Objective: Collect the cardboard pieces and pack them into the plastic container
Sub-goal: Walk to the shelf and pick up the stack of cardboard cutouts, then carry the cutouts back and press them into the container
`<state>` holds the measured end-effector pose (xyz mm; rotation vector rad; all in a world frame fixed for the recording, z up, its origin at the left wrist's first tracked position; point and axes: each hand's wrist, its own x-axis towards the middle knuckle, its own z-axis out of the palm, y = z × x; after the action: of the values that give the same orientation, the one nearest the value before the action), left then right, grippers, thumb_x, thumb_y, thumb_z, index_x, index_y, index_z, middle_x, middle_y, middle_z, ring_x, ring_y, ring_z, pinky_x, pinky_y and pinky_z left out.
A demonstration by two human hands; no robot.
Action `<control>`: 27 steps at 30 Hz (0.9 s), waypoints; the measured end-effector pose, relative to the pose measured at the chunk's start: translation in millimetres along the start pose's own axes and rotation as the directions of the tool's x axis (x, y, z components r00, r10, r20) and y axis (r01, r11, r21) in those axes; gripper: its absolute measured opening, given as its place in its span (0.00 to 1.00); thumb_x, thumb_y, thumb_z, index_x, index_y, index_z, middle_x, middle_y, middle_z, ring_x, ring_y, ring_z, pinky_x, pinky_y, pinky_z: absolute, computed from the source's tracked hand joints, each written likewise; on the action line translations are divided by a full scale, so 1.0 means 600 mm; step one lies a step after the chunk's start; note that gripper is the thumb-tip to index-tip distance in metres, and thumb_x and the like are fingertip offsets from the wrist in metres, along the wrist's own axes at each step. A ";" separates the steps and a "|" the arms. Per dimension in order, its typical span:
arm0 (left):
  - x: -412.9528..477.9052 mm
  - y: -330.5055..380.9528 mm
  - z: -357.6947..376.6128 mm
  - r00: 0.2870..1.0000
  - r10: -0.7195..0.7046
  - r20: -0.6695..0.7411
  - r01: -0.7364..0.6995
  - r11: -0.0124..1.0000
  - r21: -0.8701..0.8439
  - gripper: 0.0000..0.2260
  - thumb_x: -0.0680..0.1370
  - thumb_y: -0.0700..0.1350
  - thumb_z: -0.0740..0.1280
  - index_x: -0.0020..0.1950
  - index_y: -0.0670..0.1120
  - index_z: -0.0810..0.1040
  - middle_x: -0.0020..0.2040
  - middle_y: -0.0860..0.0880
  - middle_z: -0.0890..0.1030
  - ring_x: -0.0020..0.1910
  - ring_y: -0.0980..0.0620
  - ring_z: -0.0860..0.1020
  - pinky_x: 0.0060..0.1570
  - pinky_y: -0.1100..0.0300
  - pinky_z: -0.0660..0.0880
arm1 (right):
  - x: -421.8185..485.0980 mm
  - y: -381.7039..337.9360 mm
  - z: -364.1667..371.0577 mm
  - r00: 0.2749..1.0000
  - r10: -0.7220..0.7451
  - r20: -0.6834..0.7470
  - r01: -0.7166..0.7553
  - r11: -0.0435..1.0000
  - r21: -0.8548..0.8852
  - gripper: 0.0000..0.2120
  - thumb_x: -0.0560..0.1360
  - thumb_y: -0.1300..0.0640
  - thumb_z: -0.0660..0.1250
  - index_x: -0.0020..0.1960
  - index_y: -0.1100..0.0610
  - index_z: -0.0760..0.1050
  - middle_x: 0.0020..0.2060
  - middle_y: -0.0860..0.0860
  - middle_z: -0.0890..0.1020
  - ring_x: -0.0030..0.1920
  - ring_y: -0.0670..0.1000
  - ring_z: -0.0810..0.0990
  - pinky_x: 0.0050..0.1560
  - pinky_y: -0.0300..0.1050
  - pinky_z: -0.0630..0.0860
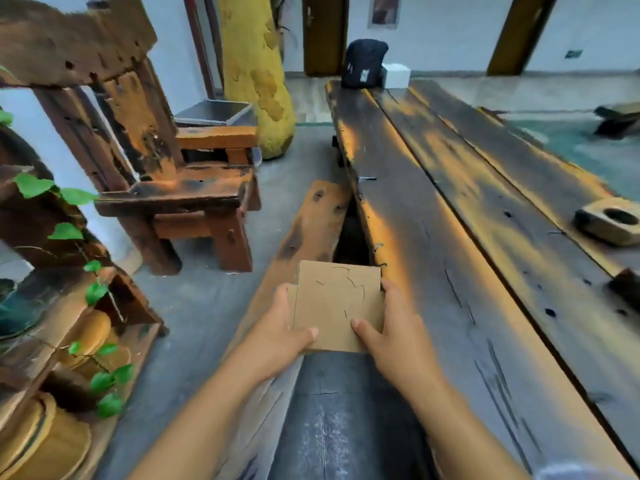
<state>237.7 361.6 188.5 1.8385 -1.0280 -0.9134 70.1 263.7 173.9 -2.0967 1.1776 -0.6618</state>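
A flat stack of brown cardboard pieces (337, 303) with cut lines on the top sheet is held in front of me, over my lap and the bench. My left hand (280, 327) grips its left edge, thumb on top. My right hand (391, 334) grips the right edge, thumb on top as well. No plastic container can be made out with certainty in this view.
A long dark wooden table (467, 237) runs along the right, with a black bag (363, 64) and a white box (396, 75) at its far end and a wooden block with a hole (611, 225) at right. A wooden bench (311, 230) lies under me; a rustic chair (180, 188) stands left.
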 end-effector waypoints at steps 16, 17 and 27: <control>0.155 0.034 0.260 0.780 0.060 0.623 -0.265 0.934 0.241 0.32 0.71 0.50 0.72 0.68 0.60 0.57 0.57 0.56 0.77 0.54 0.55 0.77 0.44 0.65 0.70 | -0.110 0.174 -0.120 0.750 0.606 -0.265 -0.645 0.759 -0.087 0.23 0.74 0.46 0.66 0.65 0.48 0.62 0.54 0.49 0.79 0.53 0.52 0.78 0.46 0.46 0.72; 0.160 0.036 0.267 0.759 0.070 0.647 -0.285 0.930 0.233 0.32 0.71 0.50 0.72 0.68 0.60 0.58 0.55 0.58 0.77 0.52 0.58 0.76 0.42 0.69 0.69 | -0.115 0.175 -0.121 0.731 0.623 -0.278 -0.666 0.741 -0.092 0.21 0.74 0.46 0.66 0.63 0.48 0.63 0.52 0.49 0.79 0.51 0.52 0.78 0.45 0.48 0.73; 0.148 0.072 0.392 0.470 0.111 0.876 -0.488 0.860 0.152 0.30 0.72 0.51 0.72 0.64 0.65 0.56 0.49 0.63 0.75 0.44 0.66 0.75 0.37 0.72 0.67 | -0.224 0.188 -0.149 0.461 0.766 -0.449 -0.850 0.526 0.025 0.16 0.74 0.45 0.65 0.56 0.44 0.61 0.44 0.46 0.79 0.42 0.48 0.77 0.34 0.43 0.69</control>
<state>57.1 196.4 115.8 1.3291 -2.2309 -1.5124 -117.2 311.2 135.8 -1.2292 2.3582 -0.5037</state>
